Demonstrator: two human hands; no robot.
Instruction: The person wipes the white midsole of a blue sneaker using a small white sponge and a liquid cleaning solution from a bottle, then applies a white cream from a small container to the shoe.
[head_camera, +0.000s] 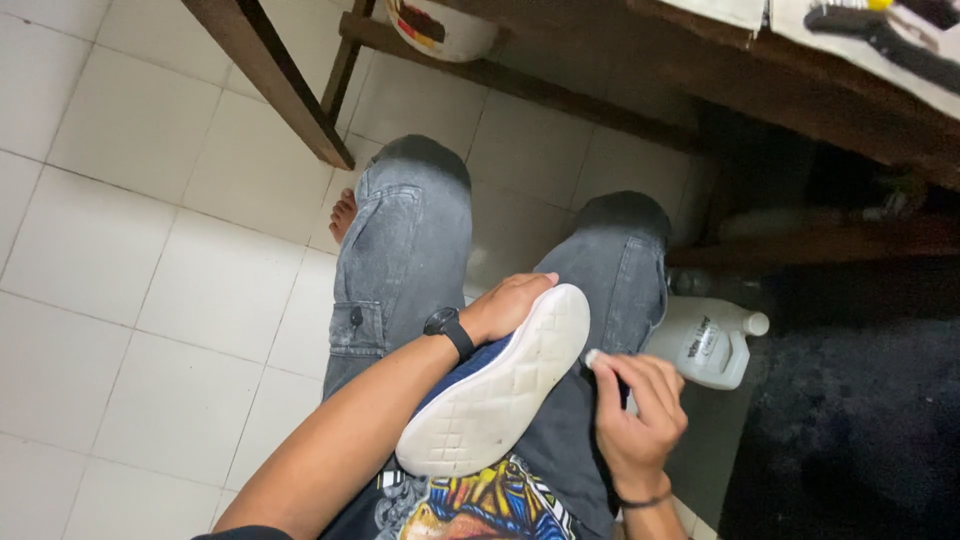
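Seated, looking down over grey jeans (405, 260) and a white tiled floor (130, 250). Held a blue shoe (495, 385) across the lap, white sole turned up and toe end pointing away from the body, presumably so the sole faced the eyes and the other hand. Left hand (505, 305) wrapped over the far end of the shoe, fingers curled round the upper and out of sight behind the sole, a black wristwatch (447, 328) on that wrist; grip looked firm, bracing the shoe against the left thigh. Right hand (640, 410) hovered just beside the sole's right edge, fingers (655, 385) pinched narrow on a small dark-handled tool with a pale tip (592, 358), tip almost touching the sole's rim; could not tell exactly what kind of tool. Thin dark band on the right wrist. Stood on the floor by the right knee, a white plastic jug (710, 345) with a white cap, close at hand. Above, the dark wooden worktop (800, 110) and its slanting leg, a bowl tucked on the rail beneath, and a black brush (880, 35) lying on top at the far right corner. Bare foot visible beside the leg of the worktop.
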